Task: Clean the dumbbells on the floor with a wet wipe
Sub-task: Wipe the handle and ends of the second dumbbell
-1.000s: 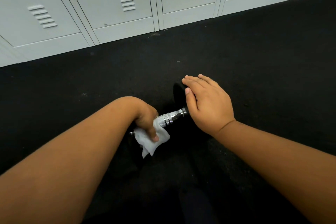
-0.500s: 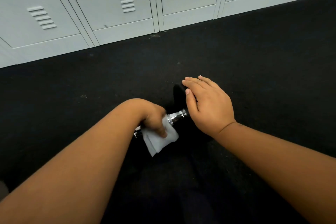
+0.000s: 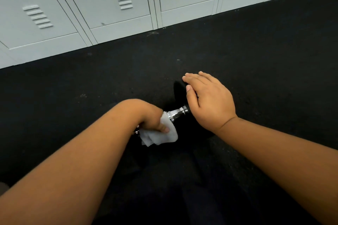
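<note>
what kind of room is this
Most likely a gym locker room: a row of pale grey metal lockers with louvred vents lines the wall, the floor is black speckled rubber matting, and a chrome-handled black dumbbell lies on it.

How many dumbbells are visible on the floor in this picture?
1. The dumbbell lies on the black floor between the hands: the left hand wipes its chrome handle, the right hand rests on its far head. Others may be outside the view.
</note>
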Demonstrator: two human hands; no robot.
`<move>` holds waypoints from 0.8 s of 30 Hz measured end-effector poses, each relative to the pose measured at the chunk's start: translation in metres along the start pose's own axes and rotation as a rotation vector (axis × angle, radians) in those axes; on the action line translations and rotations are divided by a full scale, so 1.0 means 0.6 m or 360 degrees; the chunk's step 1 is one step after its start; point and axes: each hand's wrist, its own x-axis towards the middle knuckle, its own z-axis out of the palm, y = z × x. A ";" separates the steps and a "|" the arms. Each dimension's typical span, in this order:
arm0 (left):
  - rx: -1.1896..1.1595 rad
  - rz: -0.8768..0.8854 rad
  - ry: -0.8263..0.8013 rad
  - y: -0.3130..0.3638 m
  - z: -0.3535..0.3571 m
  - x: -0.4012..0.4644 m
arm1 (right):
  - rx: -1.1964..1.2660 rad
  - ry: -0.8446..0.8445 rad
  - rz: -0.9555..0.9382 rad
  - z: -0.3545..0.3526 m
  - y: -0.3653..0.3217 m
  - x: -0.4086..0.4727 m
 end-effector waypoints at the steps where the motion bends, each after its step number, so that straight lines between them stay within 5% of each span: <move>1: -0.0024 0.0010 0.0036 0.004 -0.003 0.000 | -0.0004 0.0006 -0.0001 -0.001 -0.001 0.000; 8: -0.0508 0.0357 0.0321 0.051 -0.003 0.015 | 0.0002 0.0010 -0.0014 -0.007 -0.005 0.002; 12: -0.0769 0.0327 0.0347 0.036 0.002 0.006 | -0.0009 -0.0011 -0.0017 -0.007 -0.006 0.000; 18: -0.0718 0.0080 0.0490 0.057 0.005 0.015 | -0.0033 -0.0057 -0.0004 -0.006 -0.002 0.000; 21: -0.0501 -0.0234 0.0799 0.074 0.034 0.026 | -0.0029 -0.0054 0.0004 -0.008 -0.005 0.003; 24: -0.0857 -0.0228 0.0977 0.055 0.053 0.029 | -0.0003 -0.0061 0.0007 -0.007 -0.004 0.004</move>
